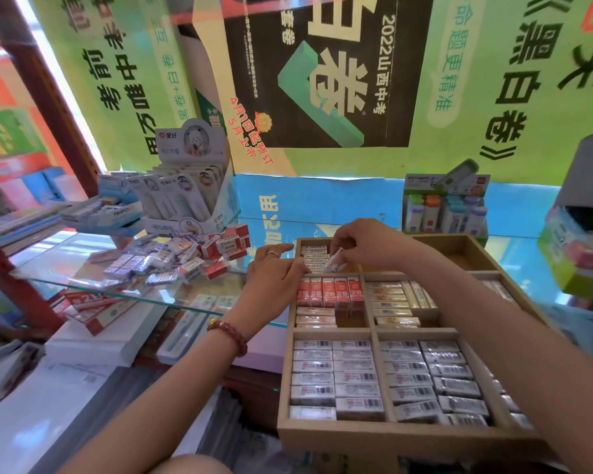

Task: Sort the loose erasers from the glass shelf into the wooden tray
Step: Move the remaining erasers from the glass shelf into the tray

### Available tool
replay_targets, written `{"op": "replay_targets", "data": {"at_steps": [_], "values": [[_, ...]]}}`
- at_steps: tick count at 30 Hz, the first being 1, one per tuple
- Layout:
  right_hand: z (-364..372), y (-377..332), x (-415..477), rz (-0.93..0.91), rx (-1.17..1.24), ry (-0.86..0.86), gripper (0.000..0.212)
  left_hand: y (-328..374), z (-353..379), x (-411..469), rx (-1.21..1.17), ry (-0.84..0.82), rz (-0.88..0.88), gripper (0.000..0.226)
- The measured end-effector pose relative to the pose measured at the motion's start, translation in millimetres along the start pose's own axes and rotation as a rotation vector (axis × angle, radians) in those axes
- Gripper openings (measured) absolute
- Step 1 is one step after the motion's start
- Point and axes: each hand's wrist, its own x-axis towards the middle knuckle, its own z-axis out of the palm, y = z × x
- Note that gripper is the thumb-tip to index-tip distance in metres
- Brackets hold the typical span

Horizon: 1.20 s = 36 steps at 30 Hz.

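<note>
Up at the far-left compartment of the wooden tray [374,431], the right hand [367,246] pinches one small white wrapped eraser [334,263] between thumb and curled fingertips, tilted just above the stack of white barcode-labelled erasers already lying there. The left hand [274,271] reaches over the tray's left rim beside it, fingers straight and close together. A ring [273,253] sits on one finger and a red bead bracelet [228,331] on the wrist.

Left of the tray, well apart from it, the loose erasers [178,258] lie in a jumbled heap on the glass shelf [65,248]. They are small blocks in clear wrap, some white with blue print, some with red sleeves.

Inside the tray, the two near compartments are packed with rows of white erasers showing barcodes. The middle-left one holds red "2B" erasers standing on end above pale ones lying flat, and the one to its right holds beige ones.

The left fingertips are hidden behind the held eraser, so I cannot tell whether they touch the stack. The right forearm covers most of the tray's right column, and the print on the wrappers is too small to read.
</note>
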Motion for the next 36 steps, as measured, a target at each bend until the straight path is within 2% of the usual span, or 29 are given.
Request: {"op": "replay_targets", "data": {"at_steps": [7, 12, 17, 20, 27, 32, 36], "values": [[1.4, -3.7, -2.6, -0.01, 0.148, 0.024, 0.016, 2.4, 0.1, 0.4, -0.082, 0.009, -0.005, 0.036], [10.4, -9.0, -2.9, -0.027, 0.098, -0.001, 0.011, 2.5, -3.2, -0.3, -0.181, 0.066, -0.035, 0.035], [8.0, -18.0, -5.3, -0.058, -0.058, -0.027, 0.01, -2.5, -5.2, -1.1, -0.268, 0.272, 0.031, 0.03], [7.6, -21.5, -3.9, -0.036, -0.075, -0.092, 0.014, -1.5, -6.0, -2.5, -0.272, 0.239, 0.036, 0.03], [10.0, -18.5, -2.8, 0.075, 0.102, -0.157, 0.017, -4.5, -6.5, -2.1, -0.292, 0.227, 0.04, 0.028], [15.9, -19.9, -0.4, 0.147, 0.154, -0.109, 0.003, -5.7, -2.7, -2.5, -0.261, 0.166, 0.029, 0.028], [16.2, -14.9, 2.2, 0.227, 0.269, -0.079, 0.013, -6.7, -2.8, -2.0, -0.257, 0.151, 0.024, 0.028]]}}
